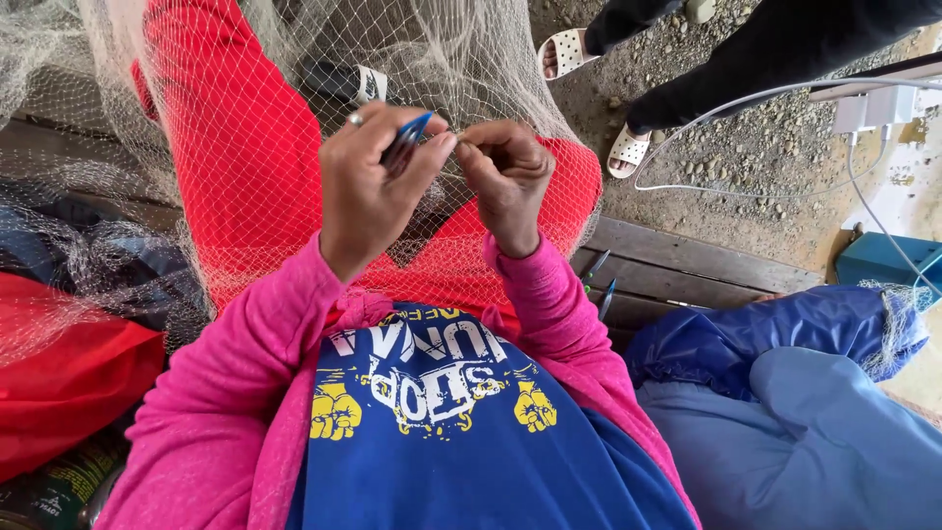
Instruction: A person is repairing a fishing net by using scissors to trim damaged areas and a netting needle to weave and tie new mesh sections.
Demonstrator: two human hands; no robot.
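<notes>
My left hand [373,186] is raised in front of me and grips a thin blue netting needle [407,137] between thumb and fingers; a ring sits on one finger. My right hand [505,177] is close beside it, its fingers pinched on a strand of the pale fishing net [245,128]. The two hands nearly touch at the fingertips. The net drapes over my red-clad legs [235,167] and spreads to the left. Pink sleeves cover both my arms.
A red bag [69,383] lies at the left. A person in blue [785,402] sits at my right on the wooden bench [687,265]. Another person's legs in white sandals [628,147] stand on the gravel ahead. White cables [746,98] run at the upper right.
</notes>
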